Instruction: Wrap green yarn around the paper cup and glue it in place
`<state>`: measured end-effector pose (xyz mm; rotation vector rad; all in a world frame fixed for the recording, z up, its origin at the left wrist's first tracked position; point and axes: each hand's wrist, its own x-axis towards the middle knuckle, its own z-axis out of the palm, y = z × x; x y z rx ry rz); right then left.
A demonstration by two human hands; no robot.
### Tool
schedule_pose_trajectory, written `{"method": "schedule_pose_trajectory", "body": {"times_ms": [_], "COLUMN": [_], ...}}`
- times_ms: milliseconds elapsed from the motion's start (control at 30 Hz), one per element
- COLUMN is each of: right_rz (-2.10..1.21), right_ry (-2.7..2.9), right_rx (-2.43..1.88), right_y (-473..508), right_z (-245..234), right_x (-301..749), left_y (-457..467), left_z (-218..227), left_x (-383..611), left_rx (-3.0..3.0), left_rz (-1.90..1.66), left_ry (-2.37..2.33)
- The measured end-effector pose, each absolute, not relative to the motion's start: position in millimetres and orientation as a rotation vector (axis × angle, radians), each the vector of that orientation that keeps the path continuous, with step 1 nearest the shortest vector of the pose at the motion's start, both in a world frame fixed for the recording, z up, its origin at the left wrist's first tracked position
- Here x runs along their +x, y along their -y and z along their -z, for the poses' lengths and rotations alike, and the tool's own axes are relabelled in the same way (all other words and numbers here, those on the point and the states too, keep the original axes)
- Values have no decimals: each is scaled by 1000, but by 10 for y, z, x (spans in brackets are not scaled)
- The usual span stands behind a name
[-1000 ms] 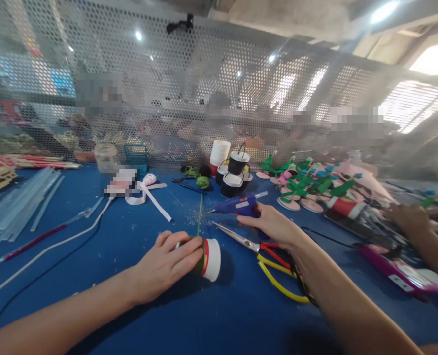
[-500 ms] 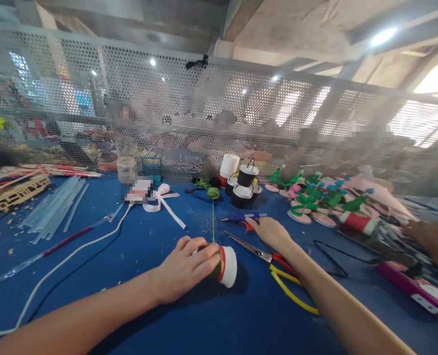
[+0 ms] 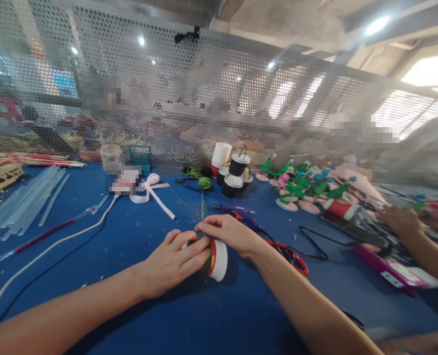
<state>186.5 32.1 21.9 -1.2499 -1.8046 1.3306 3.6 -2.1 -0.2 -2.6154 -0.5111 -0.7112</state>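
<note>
A paper cup (image 3: 219, 260) lies on its side on the blue table, white at the rim with a red band and green yarn wound about it. My left hand (image 3: 174, 261) is closed around the cup from the left. From the yarn ball (image 3: 204, 183) a taut green strand (image 3: 203, 204) runs down to the cup. My right hand (image 3: 233, 234) reaches over the cup, its fingertips pinched together at that strand. Just beyond this hand lies a blue glue gun (image 3: 246, 217). The red handle of the scissors (image 3: 300, 264) shows beside my right forearm, which hides the rest.
Black-and-white cups (image 3: 232, 185) stand at the back, near green craft plants (image 3: 303, 190). White ribbon (image 3: 161, 202), a white cable (image 3: 74, 239) and clear glue sticks (image 3: 30, 202) lie left. At right are a purple power strip (image 3: 385, 268) and another person's hand (image 3: 399, 222).
My right hand has left the glue gun and come left to the yarn at the cup. My left hand still holds the cup. The view has shifted slightly.
</note>
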Motion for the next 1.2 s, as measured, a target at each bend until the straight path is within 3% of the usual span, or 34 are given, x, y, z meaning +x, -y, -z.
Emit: {"method": "schedule_pose_trajectory", "body": {"times_ms": [567, 1200], "right_rz": [-964, -815], "right_ry": [1737, 1891], "right_rx": [-1259, -1438], "right_y": [-329, -332], "right_z": [-191, -55], "right_x": [2057, 1935], "left_y": [-33, -26], "left_z": [67, -29], "left_x": [66, 76], "left_rx": [-2713, -2709], "left_rz": [677, 537], "left_ry": [625, 620]}}
